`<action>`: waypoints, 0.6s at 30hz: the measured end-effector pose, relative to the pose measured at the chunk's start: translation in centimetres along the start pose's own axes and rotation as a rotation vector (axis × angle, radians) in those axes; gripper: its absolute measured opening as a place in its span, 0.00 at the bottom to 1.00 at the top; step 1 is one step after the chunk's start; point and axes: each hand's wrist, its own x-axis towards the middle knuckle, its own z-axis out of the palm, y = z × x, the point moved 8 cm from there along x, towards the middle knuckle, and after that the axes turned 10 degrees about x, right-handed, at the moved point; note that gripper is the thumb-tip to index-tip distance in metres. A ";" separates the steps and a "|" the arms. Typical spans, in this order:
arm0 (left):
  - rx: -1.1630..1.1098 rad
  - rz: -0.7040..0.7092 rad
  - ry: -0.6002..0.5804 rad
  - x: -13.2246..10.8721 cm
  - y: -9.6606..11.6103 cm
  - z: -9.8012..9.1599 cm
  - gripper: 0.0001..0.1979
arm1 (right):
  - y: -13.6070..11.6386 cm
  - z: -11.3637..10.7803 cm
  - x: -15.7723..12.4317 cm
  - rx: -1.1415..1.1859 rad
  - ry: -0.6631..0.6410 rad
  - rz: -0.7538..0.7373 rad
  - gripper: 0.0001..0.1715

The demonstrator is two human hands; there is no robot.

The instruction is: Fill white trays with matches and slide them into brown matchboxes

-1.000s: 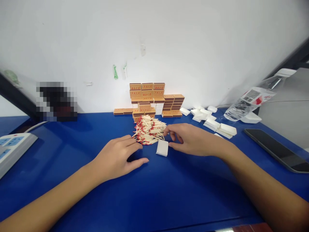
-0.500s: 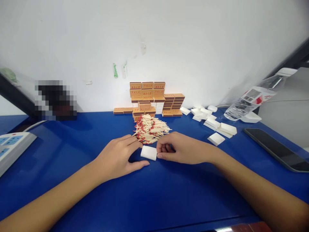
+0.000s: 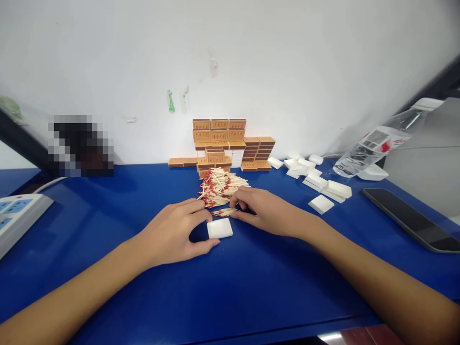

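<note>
Pinching the smooth white cardboard tray [image 3: 220,228], my left hand [image 3: 172,235] steadies it; my right hand [image 3: 264,213], which let the tray go, now closes on thin red-tipped matches [image 3: 224,211].

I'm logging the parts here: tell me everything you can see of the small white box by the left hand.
The small white rectangular box, seemingly cardboard, is flat, plain and unmarked. It lies level on the blue table, slightly skewed. The left hand pinches it: forefinger at its far left corner, thumb at its near edge. Red-tipped matches lie just beyond.
</note>
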 end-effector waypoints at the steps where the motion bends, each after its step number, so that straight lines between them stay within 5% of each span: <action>1: -0.008 0.005 -0.009 0.0 0.1 0.0 0.12 | 0.0 0.0 0.0 0.006 -0.008 0.003 0.05; 18: -0.026 0.049 -0.031 0.1 0.6 0.1 0.12 | -0.2 -0.4 -0.6 0.004 -0.053 0.084 0.13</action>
